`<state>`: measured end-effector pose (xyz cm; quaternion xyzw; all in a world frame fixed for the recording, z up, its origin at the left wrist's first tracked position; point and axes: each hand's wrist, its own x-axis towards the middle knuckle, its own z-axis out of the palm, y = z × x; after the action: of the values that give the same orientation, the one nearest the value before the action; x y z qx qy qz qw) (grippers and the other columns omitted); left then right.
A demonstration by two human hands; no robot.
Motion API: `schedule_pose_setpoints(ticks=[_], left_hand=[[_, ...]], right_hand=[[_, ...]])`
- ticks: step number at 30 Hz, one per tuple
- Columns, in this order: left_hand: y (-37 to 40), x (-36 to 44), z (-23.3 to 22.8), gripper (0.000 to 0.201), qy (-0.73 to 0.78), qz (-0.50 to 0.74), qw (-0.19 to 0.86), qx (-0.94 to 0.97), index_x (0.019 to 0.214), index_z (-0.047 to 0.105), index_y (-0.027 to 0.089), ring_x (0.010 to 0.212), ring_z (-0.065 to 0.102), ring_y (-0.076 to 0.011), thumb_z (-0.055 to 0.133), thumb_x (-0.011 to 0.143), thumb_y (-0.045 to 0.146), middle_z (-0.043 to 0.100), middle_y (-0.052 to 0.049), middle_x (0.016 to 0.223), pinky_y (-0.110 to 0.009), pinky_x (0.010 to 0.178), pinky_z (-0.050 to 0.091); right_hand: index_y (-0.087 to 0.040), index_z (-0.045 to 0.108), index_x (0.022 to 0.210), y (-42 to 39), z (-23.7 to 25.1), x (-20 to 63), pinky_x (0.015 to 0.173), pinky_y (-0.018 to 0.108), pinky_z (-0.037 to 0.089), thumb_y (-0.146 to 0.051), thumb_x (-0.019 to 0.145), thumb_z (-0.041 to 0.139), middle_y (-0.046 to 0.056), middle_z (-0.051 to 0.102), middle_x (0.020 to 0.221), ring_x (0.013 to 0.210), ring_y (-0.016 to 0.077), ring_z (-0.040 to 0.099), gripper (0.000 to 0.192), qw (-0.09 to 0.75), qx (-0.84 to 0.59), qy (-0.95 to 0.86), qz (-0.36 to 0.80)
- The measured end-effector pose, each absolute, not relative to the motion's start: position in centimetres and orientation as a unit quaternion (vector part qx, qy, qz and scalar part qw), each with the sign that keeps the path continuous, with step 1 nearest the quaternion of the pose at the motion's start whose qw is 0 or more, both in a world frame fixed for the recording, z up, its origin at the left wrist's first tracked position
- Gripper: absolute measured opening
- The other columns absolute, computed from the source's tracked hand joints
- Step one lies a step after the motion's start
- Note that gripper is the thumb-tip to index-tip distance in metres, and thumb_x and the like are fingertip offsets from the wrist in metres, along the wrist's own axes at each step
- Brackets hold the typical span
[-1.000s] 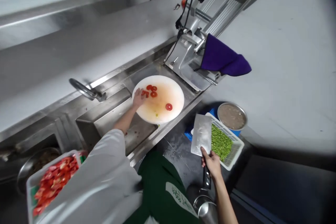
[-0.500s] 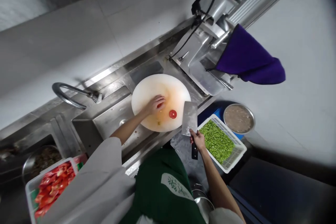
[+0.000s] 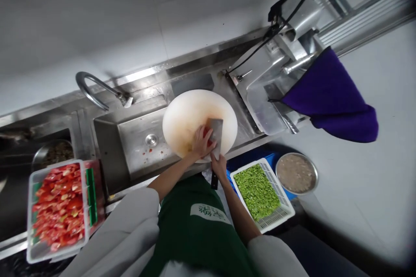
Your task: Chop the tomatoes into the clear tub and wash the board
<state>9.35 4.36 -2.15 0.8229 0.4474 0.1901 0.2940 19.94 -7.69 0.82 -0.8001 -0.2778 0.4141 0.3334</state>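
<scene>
On the round white cutting board (image 3: 182,108), my left hand (image 3: 200,142) closes its fingers over a red tomato piece (image 3: 206,131), most of it hidden under the fingers. My right hand (image 3: 219,166) grips the black handle of a cleaver (image 3: 217,134). The wide blade stands over the board, right beside the left fingertips and the tomato. Orange juice stains mark the board's surface around the hands.
A steel sink (image 3: 136,147) with a curved faucet (image 3: 94,91) lies left of the board. Further left stands a clear tub of cut tomatoes (image 3: 61,207). At right are a white basket of chopped greens (image 3: 256,190), a steel bowl (image 3: 296,173) and a purple cloth (image 3: 334,99).
My right hand has brought the cleaver from beside the board onto it, against the tomato. My left hand has moved nearer the board's front edge. The camera view has shifted.
</scene>
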Motion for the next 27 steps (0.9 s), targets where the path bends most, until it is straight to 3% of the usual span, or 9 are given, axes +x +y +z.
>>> schedule_pose_setpoints(ticks=[3,7,12,17,22,27], left_hand=[[3.7,10.6,-2.1,0.068,0.468,0.215,0.296,0.804,0.16,0.052,0.016,0.167,0.018,-0.0395,0.06,0.103,0.053,0.026,-0.019,0.177,-0.062,0.134,0.026],[3.6,10.8,-1.9,0.059,0.487,0.256,0.301,0.779,0.155,0.058,0.016,0.166,0.025,-0.0363,0.057,0.104,0.045,0.032,-0.017,0.175,-0.058,0.136,0.028],[4.1,8.0,0.0,0.053,0.508,0.316,0.278,0.752,0.152,0.061,0.017,0.166,0.027,-0.0327,0.052,0.104,0.037,0.037,-0.014,0.174,-0.056,0.135,0.031],[5.1,1.6,4.0,0.049,0.547,0.387,0.235,0.704,0.148,0.065,0.02,0.163,0.036,-0.0306,0.05,0.104,0.036,0.044,-0.012,0.17,-0.057,0.134,0.036],[3.5,-9.0,8.6,0.045,0.586,0.459,0.152,0.651,0.142,0.069,0.019,0.158,0.044,-0.0291,0.049,0.106,0.038,0.052,-0.013,0.164,-0.053,0.132,0.04],[-3.4,-24.1,12.3,0.044,0.655,0.506,0.066,0.557,0.14,0.071,0.02,0.153,0.051,-0.0271,0.048,0.108,0.039,0.055,-0.013,0.161,-0.051,0.131,0.042]], right_hand=[[-0.018,0.076,0.103,-7.0,1.1,19.3,0.081,0.036,0.059,-0.05,0.088,0.061,0.012,0.08,0.089,0.098,0.0317,0.075,0.038,0.316,-0.79,-0.328,0.411],[-0.018,0.076,0.115,-6.4,1.7,18.4,0.088,0.038,0.058,-0.041,0.089,0.056,0.014,0.081,0.1,0.108,0.0329,0.073,0.04,0.308,-0.775,-0.376,0.405],[-0.019,0.072,0.114,-5.5,3.0,16.3,0.071,0.035,0.059,-0.046,0.089,0.056,0.008,0.077,0.081,0.082,0.0282,0.073,0.04,0.316,-0.736,-0.396,0.45],[-0.021,0.063,0.107,-4.0,6.2,10.7,0.044,0.029,0.044,-0.055,0.087,0.058,-0.006,0.055,0.052,0.042,0.0181,0.052,0.04,0.333,-0.674,-0.375,0.543],[-0.027,0.052,0.093,-4.3,10.3,1.6,0.04,0.027,0.041,-0.058,0.086,0.06,-0.008,0.053,0.052,0.04,0.0154,0.049,0.033,0.313,-0.61,-0.444,0.577],[-0.025,0.057,0.096,-7.7,12.5,-11.2,0.047,0.029,0.046,-0.055,0.094,0.056,-0.004,0.057,0.056,0.046,0.0175,0.055,0.03,0.245,-0.51,-0.58,0.586]])
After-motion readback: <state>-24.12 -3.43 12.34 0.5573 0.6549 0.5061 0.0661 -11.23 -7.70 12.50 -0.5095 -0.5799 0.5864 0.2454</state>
